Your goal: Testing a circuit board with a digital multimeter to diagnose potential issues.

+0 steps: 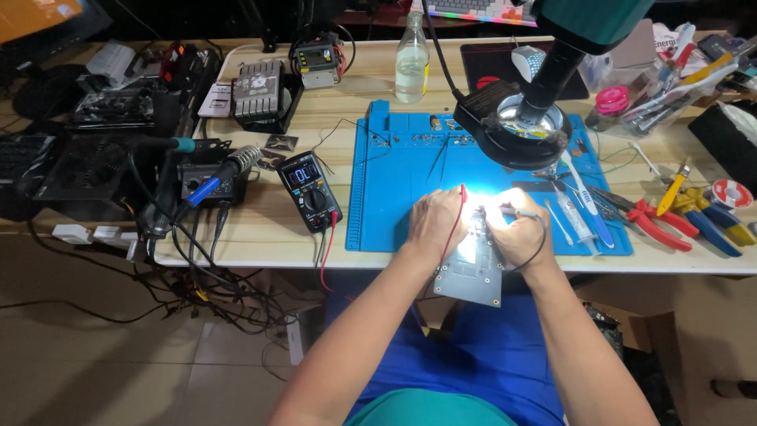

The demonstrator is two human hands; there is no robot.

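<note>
On blue mat (386, 197): left hand (434, 221) fingers pinch red probe (462, 193); right hand (516, 233) grips black probe (527, 213) over flat grey board (469, 276).

Blue mat (394, 197), grey board (471, 278) at its front edge, red lead (452, 233), black lead (536, 252), maybe silvery probe (527, 212).

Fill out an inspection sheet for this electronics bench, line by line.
Surface: wooden table with blue work mat.
Job's things: grey circuit board hanging over the table edge; red probe lead and black probe lead.
Clutter: pliers, syringe, clear bottle, solder reel.
Grippers: left hand with the red lead, right hand with the black, both on the board.
Cables: tangle hanging below the multimeter.
Surroundings: ring-lit microscope, soldering station, tiled floor.
</note>
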